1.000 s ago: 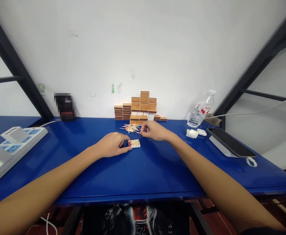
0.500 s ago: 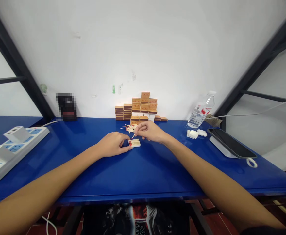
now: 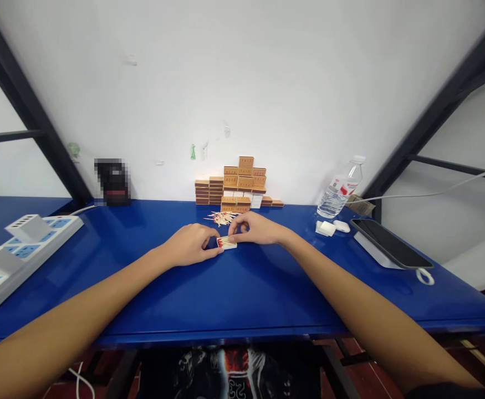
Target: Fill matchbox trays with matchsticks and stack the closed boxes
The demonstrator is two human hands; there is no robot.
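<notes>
Both hands meet at a small white cardboard matchbox tray of red-tipped matches.
Mid blue tabletop, left hand clamps the tray's edge. Right hand has its fingertips closed over it, though I cannot tell on what. Loose wooden matches lie at 12 o'clock.

— What's the room like?
— I see a plain white wall, evenly lit. Black steel braces slant at both sides.
— And below?
— A glossy blue tabletop; reddish floor underneath.
</notes>
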